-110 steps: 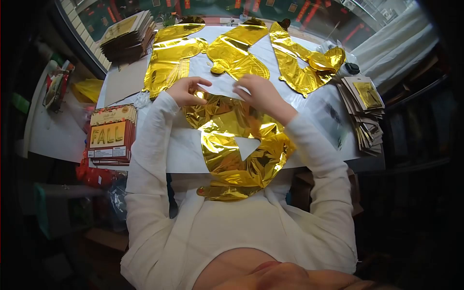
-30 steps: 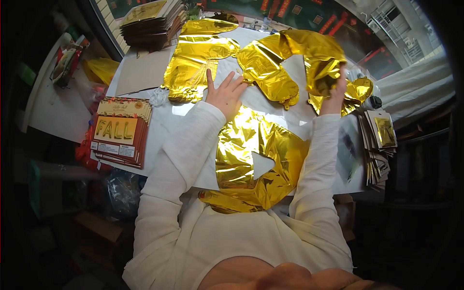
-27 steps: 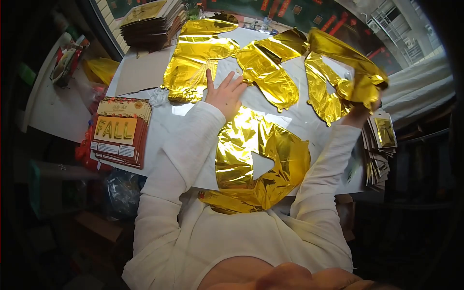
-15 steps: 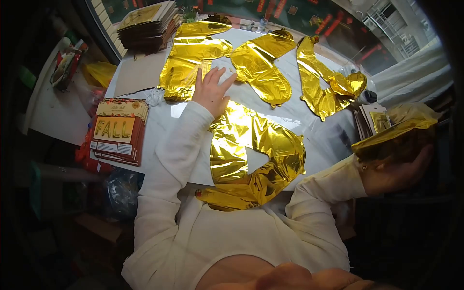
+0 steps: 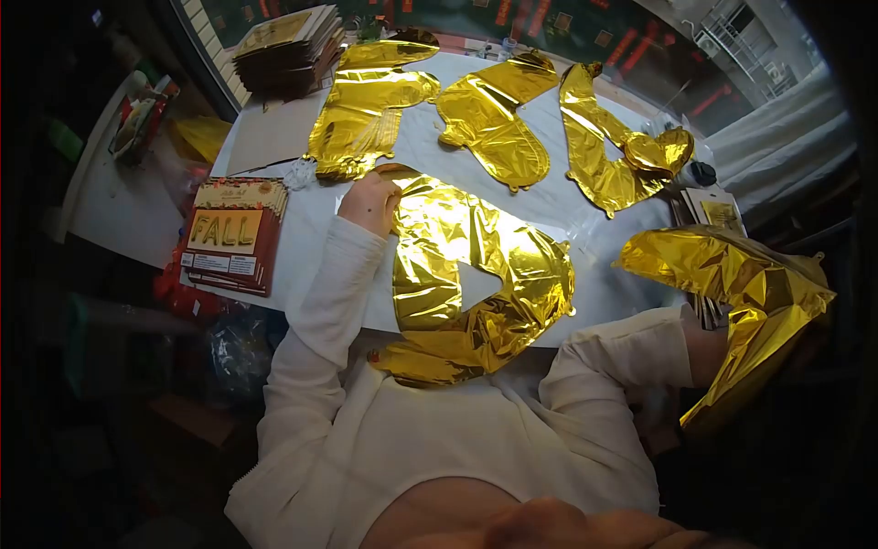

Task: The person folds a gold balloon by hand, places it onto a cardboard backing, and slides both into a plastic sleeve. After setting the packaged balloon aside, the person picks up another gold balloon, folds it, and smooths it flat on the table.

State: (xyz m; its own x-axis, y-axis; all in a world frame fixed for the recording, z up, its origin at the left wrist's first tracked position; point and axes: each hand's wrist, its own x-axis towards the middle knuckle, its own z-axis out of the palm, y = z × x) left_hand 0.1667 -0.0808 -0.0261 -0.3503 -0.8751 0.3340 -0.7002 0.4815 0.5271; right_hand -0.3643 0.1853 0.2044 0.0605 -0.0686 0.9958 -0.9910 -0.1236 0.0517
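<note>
On the white table, a gold foil balloon (image 5: 430,284) with a triangular gap reaches over the near edge. My left hand (image 5: 372,203) pinches its upper left corner. At the far right, another gold foil balloon (image 5: 759,284) is unfolded in the air beyond the table's right side. My right hand is mostly hidden behind this balloon; only the wrist shows, and its fingers are out of sight. Across the back of the table lie an F-shaped balloon (image 5: 357,114), a bent gold balloon (image 5: 503,128) and a gold balloon with a curled end (image 5: 594,146).
A stack of FALL packages (image 5: 229,240) sits on the table's left side. Behind it are a brown cardboard sheet (image 5: 265,139) and a tall pile of packages (image 5: 288,55). More packages (image 5: 713,210) stand at the right edge, beside a small black object (image 5: 702,174).
My left hand has drawn back from the F-shaped balloon and closed on the corner of the near one. The balloon at my right hand has spread out and hangs wider.
</note>
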